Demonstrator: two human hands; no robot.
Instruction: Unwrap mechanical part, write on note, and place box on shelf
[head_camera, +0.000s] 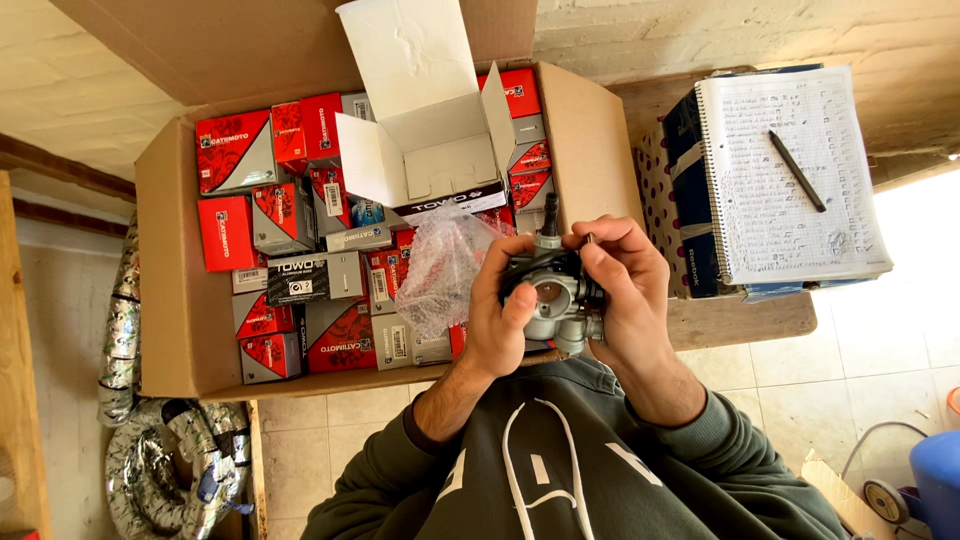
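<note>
While each hand, left hand (497, 322), right hand (622, 290), grips one metal carburettor (556, 293), one open white box (425, 110), one pen (797, 171)

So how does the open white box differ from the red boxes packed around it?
The open white box is larger, plain white inside, with its flaps raised and its inside bare. The red boxes are smaller, red and grey, and all closed. The white box sits on top of the stack; the red boxes lie packed side by side. Both sit inside the big cardboard carton.
</note>
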